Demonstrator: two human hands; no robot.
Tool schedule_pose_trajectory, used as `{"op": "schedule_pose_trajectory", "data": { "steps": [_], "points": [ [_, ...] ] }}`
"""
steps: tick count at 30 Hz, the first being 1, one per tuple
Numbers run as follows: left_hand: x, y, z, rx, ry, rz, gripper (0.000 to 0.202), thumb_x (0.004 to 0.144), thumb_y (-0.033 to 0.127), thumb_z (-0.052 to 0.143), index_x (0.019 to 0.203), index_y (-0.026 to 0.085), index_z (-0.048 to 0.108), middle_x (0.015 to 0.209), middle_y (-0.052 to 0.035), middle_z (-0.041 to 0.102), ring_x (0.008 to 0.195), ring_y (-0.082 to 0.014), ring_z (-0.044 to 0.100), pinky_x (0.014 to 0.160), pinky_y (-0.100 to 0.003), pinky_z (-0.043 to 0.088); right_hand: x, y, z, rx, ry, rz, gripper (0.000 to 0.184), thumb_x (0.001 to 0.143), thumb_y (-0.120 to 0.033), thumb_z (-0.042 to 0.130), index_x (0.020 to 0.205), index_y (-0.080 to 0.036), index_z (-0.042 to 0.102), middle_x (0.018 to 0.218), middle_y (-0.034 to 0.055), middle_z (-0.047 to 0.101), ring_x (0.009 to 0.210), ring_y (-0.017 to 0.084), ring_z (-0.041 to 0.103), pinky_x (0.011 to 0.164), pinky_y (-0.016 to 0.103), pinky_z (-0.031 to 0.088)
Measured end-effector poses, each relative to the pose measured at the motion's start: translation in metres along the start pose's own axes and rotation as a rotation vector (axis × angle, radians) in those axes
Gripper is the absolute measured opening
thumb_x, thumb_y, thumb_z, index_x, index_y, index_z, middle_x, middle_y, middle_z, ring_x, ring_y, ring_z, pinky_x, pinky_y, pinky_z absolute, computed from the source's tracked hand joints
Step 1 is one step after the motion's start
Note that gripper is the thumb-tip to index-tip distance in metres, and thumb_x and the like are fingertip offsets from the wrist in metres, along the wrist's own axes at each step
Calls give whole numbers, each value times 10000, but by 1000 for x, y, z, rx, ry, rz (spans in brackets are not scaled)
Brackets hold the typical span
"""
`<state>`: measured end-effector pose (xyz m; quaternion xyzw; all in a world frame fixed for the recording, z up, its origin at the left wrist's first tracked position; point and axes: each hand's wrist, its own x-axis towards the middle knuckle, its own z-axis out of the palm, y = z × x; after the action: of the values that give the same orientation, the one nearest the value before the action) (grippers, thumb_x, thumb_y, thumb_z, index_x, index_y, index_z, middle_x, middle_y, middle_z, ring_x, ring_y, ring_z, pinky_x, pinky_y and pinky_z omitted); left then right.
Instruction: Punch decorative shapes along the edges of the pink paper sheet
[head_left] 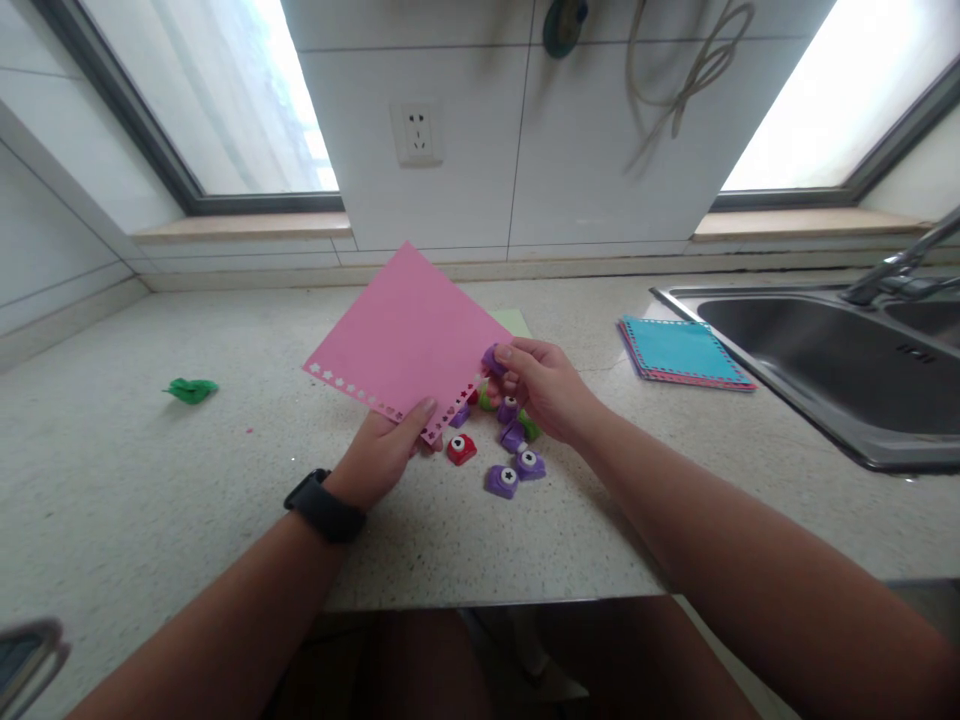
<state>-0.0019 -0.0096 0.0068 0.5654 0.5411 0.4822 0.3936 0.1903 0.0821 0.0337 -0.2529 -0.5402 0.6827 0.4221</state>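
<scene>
- Speckled pale stone countertop (150,480) fills the view, running back to a white tiled wall under two bright windows.
- Off to the right, a stainless steel sink (825,370) is let into the counter, with its tap just over the rim.
- Front and centre is the pink square sheet of paper (405,335). It's held up off the counter and tilted, one corner pointing at the wall. Along its near edge runs a row of little punched cut-outs, stars to the left and what look like hearts toward the right corner.
- A stack of square paper sheets, teal on top (679,350), lies flat just left of the sink, well apart from the hands.
- The left hand (379,455), black wristwatch (324,507) on the wrist, pinches the pink sheet's near edge, thumb on top across the cut-outs.
- The right hand (547,385) is closed round a small purple plastic paper punch (493,358), pressed right against the sheet's right corner.
- Below the hands, more small punches sit loose on the counter: a red one (460,449) and purple ones (502,481), close together.
- Far left, a crumpled green scrap (191,389) lies alone.
</scene>
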Motion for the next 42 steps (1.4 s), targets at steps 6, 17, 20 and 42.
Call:
{"op": "schedule_pose_trajectory", "data": {
  "steps": [6,17,20,42],
  "points": [
    [2,-5,0,-54,11,-40,458,958,475,495,728,129,688,628,-50,662,524,-128,519,515,-260,398,3,-5,-16,-76,72,-65,283,831,-460,682,801,-180,655,704,8,632,581,135,598,563,287,469],
    [8,-14,-2,-111,118,-66,511,936,563,507,748,131,706,556,-14,599,475,-110,468,486,-250,341,-8,-19,-23,-1311,-230,-394,300,944,-428,568,848,-191,724,803,56,665,857,226,544,812,392,345],
    [9,-16,-4,-165,96,-60,539,956,565,471,752,127,708,576,-25,608,485,-110,474,487,-251,335,-12,-20,-18,-1463,-357,-384,318,940,-476,580,856,-205,725,841,63,662,918,250,517,818,409,302],
    [10,-21,-6,-234,54,-42,545,968,544,464,714,128,709,568,-34,597,505,-114,488,493,-254,340,-10,-10,-15,-1554,-515,-365,416,1004,-495,465,880,-251,778,897,74,670,920,259,494,849,438,298]
  ]
}}
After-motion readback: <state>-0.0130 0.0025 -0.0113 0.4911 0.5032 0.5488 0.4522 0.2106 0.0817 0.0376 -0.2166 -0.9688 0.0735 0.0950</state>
